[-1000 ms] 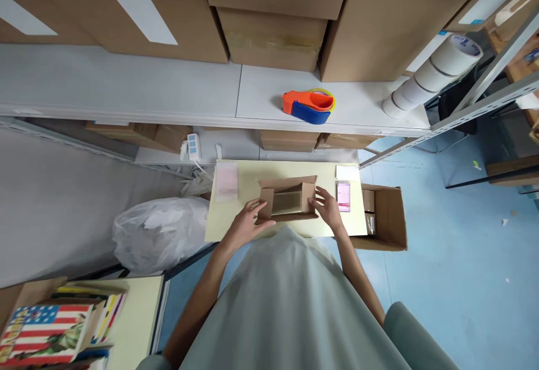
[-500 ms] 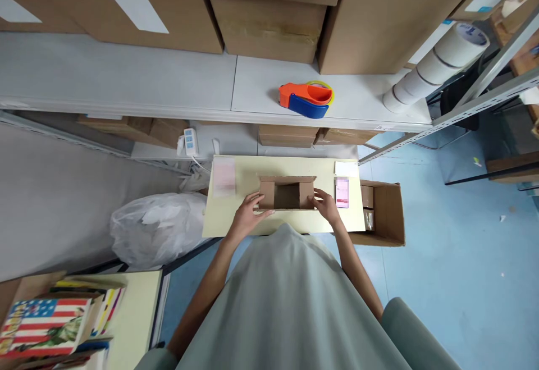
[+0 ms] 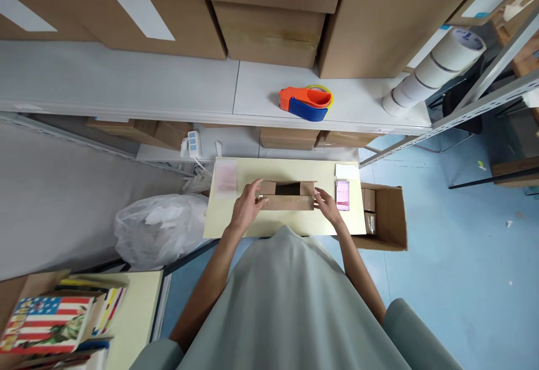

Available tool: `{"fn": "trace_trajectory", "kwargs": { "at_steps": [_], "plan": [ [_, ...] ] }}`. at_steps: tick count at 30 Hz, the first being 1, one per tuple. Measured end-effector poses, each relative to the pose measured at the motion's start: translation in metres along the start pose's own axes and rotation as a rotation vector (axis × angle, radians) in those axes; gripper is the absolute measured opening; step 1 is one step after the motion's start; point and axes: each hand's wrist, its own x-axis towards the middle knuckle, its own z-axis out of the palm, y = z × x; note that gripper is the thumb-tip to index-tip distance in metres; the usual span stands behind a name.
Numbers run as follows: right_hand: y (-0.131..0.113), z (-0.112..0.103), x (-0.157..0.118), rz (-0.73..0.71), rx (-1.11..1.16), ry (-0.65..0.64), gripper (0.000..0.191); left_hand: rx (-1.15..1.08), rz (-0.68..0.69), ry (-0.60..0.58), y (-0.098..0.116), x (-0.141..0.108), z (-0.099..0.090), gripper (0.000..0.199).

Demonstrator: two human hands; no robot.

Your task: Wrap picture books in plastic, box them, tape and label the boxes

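Note:
A small brown cardboard box (image 3: pixel 287 202) is at the middle of the pale yellow table (image 3: pixel 219 218), with a dark opening between two side flaps. My left hand (image 3: pixel 248 204) grips its left end, thumb on the near side and fingers at the top edge. At the right end, my right hand (image 3: pixel 327 204) holds the box's edge with bent fingers. To the right of that hand lies a phone with a pink screen (image 3: pixel 342 195). A pale sheet (image 3: pixel 225 178) lies at the table's left.
Above the table is a grey shelf (image 3: pixel 168 92) with large cartons (image 3: pixel 269 33), an orange and blue tape dispenser (image 3: pixel 306 103) and tape rolls (image 3: pixel 433 69). An open carton (image 3: pixel 389 218) stands right of the table; a plastic bag (image 3: pixel 162 229) is at left.
The box has tipped so that its near long side now shows and less of its inside is visible. My left hand has turned more upright at its left end.

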Motion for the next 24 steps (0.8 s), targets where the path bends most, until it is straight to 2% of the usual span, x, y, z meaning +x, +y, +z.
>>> {"fn": "trace_trajectory", "kwargs": {
  "at_steps": [3, 5, 10, 15, 19, 21, 24],
  "plan": [
    [0.002, 0.001, -0.002, 0.003, 0.009, 0.01, 0.072, 0.02, -0.004, 0.004, 0.0, -0.006, 0.005, 0.035],
    [0.005, 0.004, -0.002, -0.01, -0.03, 0.018, 0.073, 0.012, -0.011, 0.015, 0.0, -0.01, 0.01, 0.025],
    [0.007, 0.014, 0.007, -0.123, -0.241, 0.074, 0.073, -0.084, -0.021, 0.061, 0.005, -0.009, 0.025, 0.023],
    [-0.007, 0.018, 0.026, -0.193, -0.379, 0.111, 0.078, -0.178, -0.101, 0.078, 0.011, 0.014, 0.037, 0.02],
    [-0.017, 0.013, 0.04, -0.189, -0.436, 0.097, 0.082, -0.205, -0.12, 0.077, 0.012, 0.031, 0.037, 0.022],
    [-0.017, 0.011, 0.039, -0.18, -0.453, 0.091, 0.082, -0.199, -0.124, 0.069, 0.011, 0.031, 0.035, 0.021],
    [-0.011, 0.012, 0.024, -0.191, -0.438, 0.078, 0.079, -0.192, -0.106, 0.065, 0.009, 0.017, 0.034, 0.021]
  ]
}}
